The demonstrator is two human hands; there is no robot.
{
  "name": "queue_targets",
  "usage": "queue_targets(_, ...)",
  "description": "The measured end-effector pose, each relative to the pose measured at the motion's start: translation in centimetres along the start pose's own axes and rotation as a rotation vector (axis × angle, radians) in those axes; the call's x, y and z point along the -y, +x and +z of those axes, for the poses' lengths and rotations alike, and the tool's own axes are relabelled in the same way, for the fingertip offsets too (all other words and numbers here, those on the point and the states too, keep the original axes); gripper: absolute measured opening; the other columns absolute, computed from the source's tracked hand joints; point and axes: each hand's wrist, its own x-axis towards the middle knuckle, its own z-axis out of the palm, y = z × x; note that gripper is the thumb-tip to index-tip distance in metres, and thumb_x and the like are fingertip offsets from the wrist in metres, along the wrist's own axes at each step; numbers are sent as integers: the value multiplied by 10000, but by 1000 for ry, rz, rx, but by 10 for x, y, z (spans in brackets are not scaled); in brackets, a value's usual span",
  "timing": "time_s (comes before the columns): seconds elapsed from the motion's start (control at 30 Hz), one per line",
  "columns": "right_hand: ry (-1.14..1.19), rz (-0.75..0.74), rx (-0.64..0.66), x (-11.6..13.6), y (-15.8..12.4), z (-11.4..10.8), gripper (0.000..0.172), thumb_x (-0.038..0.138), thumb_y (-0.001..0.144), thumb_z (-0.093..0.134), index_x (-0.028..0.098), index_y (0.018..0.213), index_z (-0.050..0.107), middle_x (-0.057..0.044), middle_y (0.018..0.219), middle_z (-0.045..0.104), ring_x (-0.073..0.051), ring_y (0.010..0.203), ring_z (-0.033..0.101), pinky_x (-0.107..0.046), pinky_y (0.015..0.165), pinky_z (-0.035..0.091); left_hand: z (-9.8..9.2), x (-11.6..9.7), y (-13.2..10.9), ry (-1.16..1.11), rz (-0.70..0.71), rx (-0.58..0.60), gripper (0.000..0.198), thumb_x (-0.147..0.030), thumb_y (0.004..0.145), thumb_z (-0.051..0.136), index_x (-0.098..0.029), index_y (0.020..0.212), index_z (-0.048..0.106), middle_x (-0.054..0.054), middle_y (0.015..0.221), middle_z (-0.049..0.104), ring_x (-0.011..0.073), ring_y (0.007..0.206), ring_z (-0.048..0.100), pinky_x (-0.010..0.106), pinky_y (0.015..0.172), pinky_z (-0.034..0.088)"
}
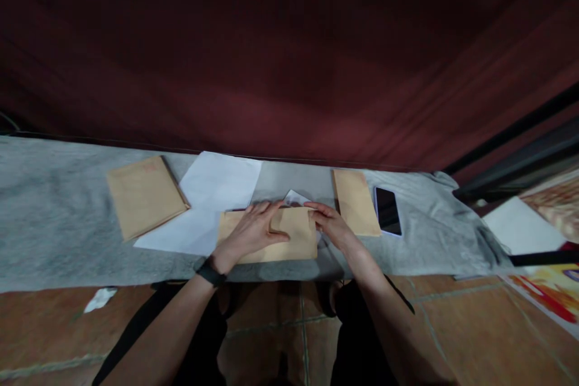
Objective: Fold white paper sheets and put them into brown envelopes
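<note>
A brown paper envelope [294, 242] lies lengthwise in front of me on the grey cloth. My left hand [256, 228] rests flat across its left half, thumb spread away from the fingers, which reach its far edge. At the envelope's upper right corner, my right hand [332, 223] has its fingers bent and closed on the edge. A small whitish piece of paper [294, 197] pokes out just behind the envelope, between my hands. Its lower part is hidden, so I cannot tell whether it is inside.
White sheets [221, 181] lie to the left, partly under a stack of brown envelopes [145, 196]. To the right are another brown envelope [357, 202] and a phone [388, 211]. The grey cloth [54, 211] ends at a dark red curtain [289, 102] behind.
</note>
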Motion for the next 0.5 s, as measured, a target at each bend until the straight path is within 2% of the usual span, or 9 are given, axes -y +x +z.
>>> queue_targets(0.13, 49, 64, 172, 7, -9, -1, 377, 269, 611, 792, 214, 983, 763, -26, 943, 767, -173, 810, 682, -260, 727, 514, 0, 6, 7, -95, 9, -63, 603, -549, 795, 773, -233, 1291, 638, 82, 1133, 680, 279, 1066, 634, 420, 951, 480)
queue_targets(0.27, -22, 130, 287, 8, -15, -2, 417, 271, 628, 799, 223, 1041, 761, -21, 951, 774, -159, 762, 693, -252, 697, 522, -3, 6, 11, -221, 18, -139, 432, -543, 859, 705, -216, 1141, 697, 54, 1004, 678, 227, 935, 653, 366, 872, 500)
queue_targets(0.4, -93, 86, 289, 0, -13, 0, 419, 387, 690, 813, 218, 1068, 746, -9, 890, 760, -138, 710, 655, -223, 637, 479, -7, 1, 10, -252, 9, -152, 418, -543, 890, 665, -209, 1140, 699, 53, 983, 670, 220, 912, 655, 353, 843, 509)
queue_targets(0.5, -169, -49, 257, -6, -6, 1, 354, 412, 723, 792, 203, 1005, 747, 8, 830, 740, -144, 723, 635, -233, 660, 475, -10, -2, 7, -153, 14, -127, 509, -570, 891, 657, -219, 1260, 661, 83, 1091, 671, 265, 1049, 639, 417, 946, 483)
